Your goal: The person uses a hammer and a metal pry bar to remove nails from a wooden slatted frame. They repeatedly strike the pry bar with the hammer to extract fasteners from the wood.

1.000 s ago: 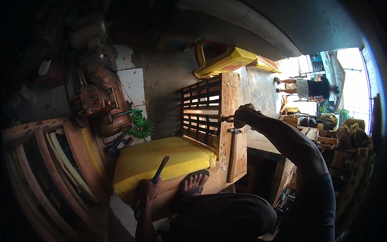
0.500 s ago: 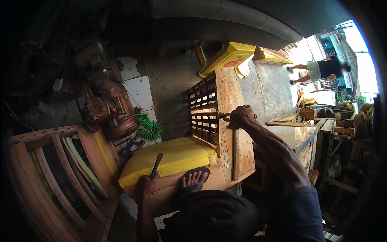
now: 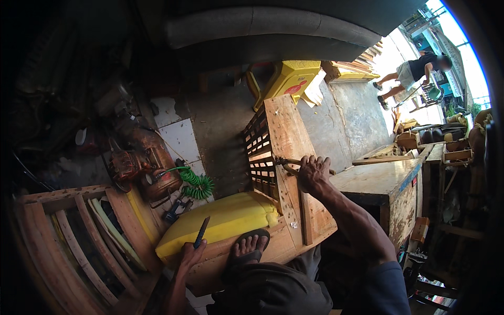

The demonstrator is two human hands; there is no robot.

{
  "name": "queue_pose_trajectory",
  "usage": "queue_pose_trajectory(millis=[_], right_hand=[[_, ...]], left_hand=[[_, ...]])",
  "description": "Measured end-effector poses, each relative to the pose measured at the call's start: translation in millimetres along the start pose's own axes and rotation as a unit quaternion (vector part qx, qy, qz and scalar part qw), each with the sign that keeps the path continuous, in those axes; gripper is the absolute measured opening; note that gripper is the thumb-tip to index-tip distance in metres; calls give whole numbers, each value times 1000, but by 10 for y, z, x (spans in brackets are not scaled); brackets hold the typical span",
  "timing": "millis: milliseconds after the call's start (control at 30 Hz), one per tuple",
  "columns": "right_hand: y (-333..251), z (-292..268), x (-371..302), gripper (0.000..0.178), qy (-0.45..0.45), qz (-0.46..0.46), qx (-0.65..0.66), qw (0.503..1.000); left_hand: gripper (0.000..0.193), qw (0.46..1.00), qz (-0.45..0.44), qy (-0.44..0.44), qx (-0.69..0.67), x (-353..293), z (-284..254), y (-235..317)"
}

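Wooden chair frame (image 3: pixel 281 157) lying on its side across the middle of the view, slatted back (image 3: pixel 261 152) toward the far floor, armrest plank uppermost, yellow foam cushion (image 3: pixel 220 223) still seated in it near the bottom. Right hand (image 3: pixel 314 173) closed around the handle of a hammer (image 3: pixel 292 164) right at the frame's upper edge, knuckles over the plank, hammer head touching or just off the wood, hard to tell which. Left hand (image 3: pixel 190 255) gripping a dark narrow chisel-like tool (image 3: pixel 201 232), blade pointing up and resting against the front edge of the cushion. Sandalled foot (image 3: pixel 249 247) planted on the frame's lower rail, just beside the cushion, between the two hands. Reddish air compressor (image 3: pixel 144 170) on the floor to the left, green coiled hose (image 3: pixel 197 184) beside it. Curved wooden frame pieces (image 3: pixel 68 236) stacked at lower left. Worn workbench (image 3: pixel 386 181) just right of the right arm. Yellow plastic stool (image 3: pixel 289 79) tipped over beyond the frame. Another person (image 3: pixel 415 73) walking well away in the daylight at upper right
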State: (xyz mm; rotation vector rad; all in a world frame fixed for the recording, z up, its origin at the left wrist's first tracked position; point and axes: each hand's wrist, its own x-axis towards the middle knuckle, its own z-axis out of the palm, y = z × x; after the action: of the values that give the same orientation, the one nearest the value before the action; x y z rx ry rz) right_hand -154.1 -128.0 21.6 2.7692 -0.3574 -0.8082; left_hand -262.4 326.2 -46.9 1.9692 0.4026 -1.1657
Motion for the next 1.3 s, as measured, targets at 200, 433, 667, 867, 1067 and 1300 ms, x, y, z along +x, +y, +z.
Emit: queue_pose_trajectory(millis=[200, 433, 667, 867, 1067, 1300], right_hand=[[259, -217, -132, 41, -108, -9, 50, 993], [1225, 178, -1261, 55, 17, 133, 392, 910], [1995, 885, -2425, 63, 175, 423, 474, 752], [3349, 2166, -2832, 62, 223, 579, 262, 739], [3043, 1524, -2517, 54, 260, 507, 187, 800], [1567, 19, -1485, 48, 323, 180, 462, 806]], left_hand=[[51, 971, 236, 12, -28, -319, 7, 1483], [57, 867, 422, -28, -265, 425, 397, 3270], [64, 808, 574, -76, -105, 957, 1085, 4100], [62, 750, 657, -68, 17, 1050, 1532, 4024], [59, 749, 662, 3, 35, 1061, 1563, 3962], [57, 763, 645, 26, -29, 1169, 1457, 3852]])
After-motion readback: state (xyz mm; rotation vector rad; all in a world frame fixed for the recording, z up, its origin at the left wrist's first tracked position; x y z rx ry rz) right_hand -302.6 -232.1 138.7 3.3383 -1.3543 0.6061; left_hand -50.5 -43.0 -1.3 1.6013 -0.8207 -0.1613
